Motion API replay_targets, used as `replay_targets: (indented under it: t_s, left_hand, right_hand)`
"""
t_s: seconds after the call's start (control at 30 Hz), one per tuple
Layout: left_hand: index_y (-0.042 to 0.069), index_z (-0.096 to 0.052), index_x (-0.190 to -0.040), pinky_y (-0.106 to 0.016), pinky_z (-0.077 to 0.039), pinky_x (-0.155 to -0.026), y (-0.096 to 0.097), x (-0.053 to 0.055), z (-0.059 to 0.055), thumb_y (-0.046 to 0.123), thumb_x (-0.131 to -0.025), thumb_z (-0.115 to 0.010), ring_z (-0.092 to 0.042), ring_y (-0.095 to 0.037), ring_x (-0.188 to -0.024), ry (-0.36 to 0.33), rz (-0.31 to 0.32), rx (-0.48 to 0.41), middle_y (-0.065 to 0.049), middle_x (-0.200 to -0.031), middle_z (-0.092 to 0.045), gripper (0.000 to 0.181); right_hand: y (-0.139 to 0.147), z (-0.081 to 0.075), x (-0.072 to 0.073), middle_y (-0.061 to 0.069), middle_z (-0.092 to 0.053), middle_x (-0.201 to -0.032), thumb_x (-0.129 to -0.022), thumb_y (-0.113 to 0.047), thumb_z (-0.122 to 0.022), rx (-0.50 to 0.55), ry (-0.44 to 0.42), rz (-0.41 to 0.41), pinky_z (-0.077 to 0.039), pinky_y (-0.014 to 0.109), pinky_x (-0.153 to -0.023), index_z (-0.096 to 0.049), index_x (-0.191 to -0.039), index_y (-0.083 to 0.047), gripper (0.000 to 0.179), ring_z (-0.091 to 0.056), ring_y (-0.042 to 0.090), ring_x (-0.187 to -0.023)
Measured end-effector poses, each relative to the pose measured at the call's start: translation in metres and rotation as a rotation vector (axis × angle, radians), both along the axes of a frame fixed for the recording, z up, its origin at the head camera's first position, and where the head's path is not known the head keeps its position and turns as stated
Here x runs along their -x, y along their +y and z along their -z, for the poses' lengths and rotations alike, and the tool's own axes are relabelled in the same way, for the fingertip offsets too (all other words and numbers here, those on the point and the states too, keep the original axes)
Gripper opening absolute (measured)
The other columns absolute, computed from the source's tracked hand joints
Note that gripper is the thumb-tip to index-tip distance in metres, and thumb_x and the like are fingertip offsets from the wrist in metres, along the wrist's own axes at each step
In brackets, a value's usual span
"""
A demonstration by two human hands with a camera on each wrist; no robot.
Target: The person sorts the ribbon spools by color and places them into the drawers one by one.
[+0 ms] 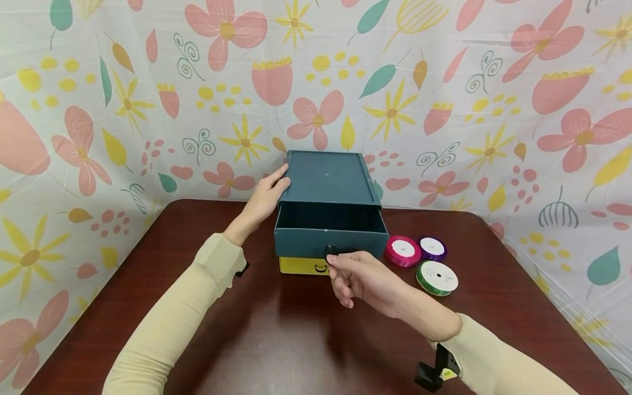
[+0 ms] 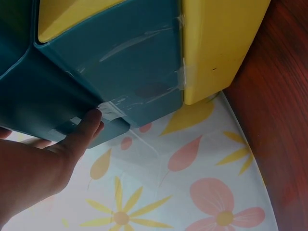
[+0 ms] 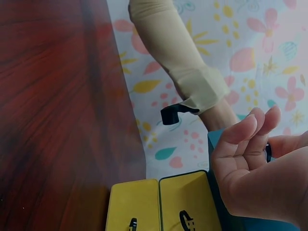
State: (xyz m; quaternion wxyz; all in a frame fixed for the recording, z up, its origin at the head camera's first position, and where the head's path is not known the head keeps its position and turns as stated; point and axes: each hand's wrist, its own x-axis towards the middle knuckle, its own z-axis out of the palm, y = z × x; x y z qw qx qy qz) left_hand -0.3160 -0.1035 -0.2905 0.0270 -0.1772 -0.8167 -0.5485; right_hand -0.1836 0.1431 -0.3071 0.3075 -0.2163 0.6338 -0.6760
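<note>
A dark teal drawer cabinet stands near the back of the table, its teal top drawer pulled out. Inside, the part of the drawer that shows holds nothing visible. My left hand rests against the cabinet's left side, fingers extended along the top edge; in the left wrist view its thumb touches the teal side wall. With thumb and forefinger, my right hand pinches the top drawer's small black handle; the other fingers curl loosely. Below, yellow drawers with black loop handles are closed.
Right of the cabinet lie a pink ribbon spool, a purple one and a green one. The dark red-brown table backs onto a floral cloth.
</note>
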Motion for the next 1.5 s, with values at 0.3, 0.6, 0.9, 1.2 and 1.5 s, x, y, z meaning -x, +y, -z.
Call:
replay_targets:
  t_s: [0.3, 0.6, 0.9, 1.2, 1.5]
  left_hand:
    - [0.024, -0.024, -0.155, -0.044, -0.023, -0.121, -0.001, 0.0, 0.0, 0.039, -0.104, -0.037, -0.02, -0.019, -0.149, 0.007, -0.003, 0.018, 0.002, -0.161, -0.022, 0.054]
    - [0.023, -0.025, -0.155, -0.045, -0.025, -0.12, 0.0, 0.0, -0.001, 0.038, -0.104, -0.036, -0.024, -0.02, -0.148, 0.024, -0.007, 0.025, 0.0, -0.16, -0.024, 0.054]
    - [0.013, -0.022, -0.155, -0.045, -0.025, -0.12, 0.005, -0.031, -0.029, 0.023, -0.106, -0.034, -0.022, -0.025, -0.149, -0.009, 0.006, 0.039, -0.009, -0.161, -0.021, 0.051]
    - [0.014, -0.022, -0.155, -0.046, -0.026, -0.119, 0.003, -0.02, -0.02, 0.025, -0.106, -0.034, -0.023, -0.025, -0.148, -0.01, 0.004, 0.04, -0.007, -0.161, -0.021, 0.052]
    - [0.023, -0.023, -0.155, -0.045, -0.027, -0.119, -0.001, 0.001, 0.0, 0.037, -0.105, -0.036, -0.024, -0.02, -0.148, 0.016, 0.009, 0.016, 0.001, -0.161, -0.022, 0.053]
  right_hand:
    - [0.001, -0.001, -0.006, -0.004, -0.056, -0.058, -0.103, -0.029, -0.045, -0.008, -0.005, -0.016, -0.049, 0.022, -0.058, -0.059, -0.082, -0.011, 0.032, -0.054, 0.009, -0.054]
    - [0.002, -0.003, -0.012, -0.004, -0.058, -0.059, -0.103, -0.03, -0.045, -0.017, -0.011, -0.016, -0.05, 0.021, -0.058, -0.06, -0.082, -0.012, 0.031, -0.056, 0.008, -0.054]
    - [0.003, -0.003, -0.019, -0.004, -0.059, -0.061, -0.103, -0.029, -0.045, -0.025, -0.009, -0.031, -0.05, 0.021, -0.059, -0.062, -0.083, -0.013, 0.031, -0.057, 0.007, -0.055]
    - [0.004, 0.0, -0.024, -0.004, -0.061, -0.062, -0.104, -0.027, -0.042, -0.007, 0.014, -0.058, -0.05, 0.021, -0.058, -0.062, -0.084, -0.011, 0.032, -0.057, 0.006, -0.055]
    - [0.004, 0.001, -0.028, -0.004, -0.06, -0.062, -0.104, -0.027, -0.042, -0.022, 0.018, -0.062, -0.05, 0.021, -0.057, -0.06, -0.086, -0.009, 0.031, -0.055, 0.006, -0.055]
